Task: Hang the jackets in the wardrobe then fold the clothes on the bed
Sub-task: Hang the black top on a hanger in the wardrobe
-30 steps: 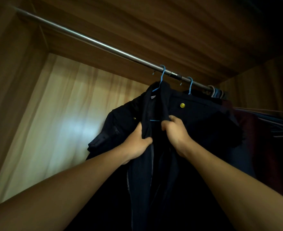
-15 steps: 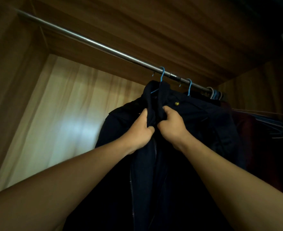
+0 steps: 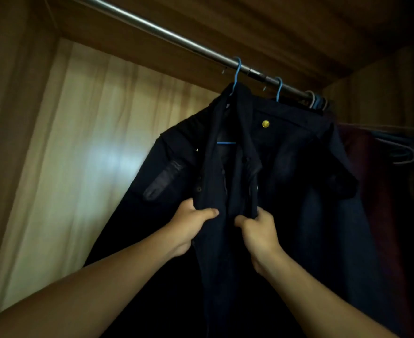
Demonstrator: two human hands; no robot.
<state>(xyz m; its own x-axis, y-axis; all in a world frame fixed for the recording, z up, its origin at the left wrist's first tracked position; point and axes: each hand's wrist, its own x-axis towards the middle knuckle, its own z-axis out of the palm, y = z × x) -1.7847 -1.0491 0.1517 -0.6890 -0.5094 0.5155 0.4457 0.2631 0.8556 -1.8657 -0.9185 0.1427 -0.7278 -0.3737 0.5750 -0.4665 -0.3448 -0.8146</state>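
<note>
Left hand (image 3: 191,224) and right hand (image 3: 258,231) grip the jacket (image 3: 176,147) front; spare hangers (image 3: 402,152) bunch beside.

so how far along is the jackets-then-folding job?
Done: the dark jacket sits on a blue hanger hooked over the rail; a second blue hanger hangs just beyond it. In hand: the left hand and right hand each grip a front edge of the jacket, apparently straightening it. Left: the folding; the bed is out of view, so its state can't be judged.
</note>
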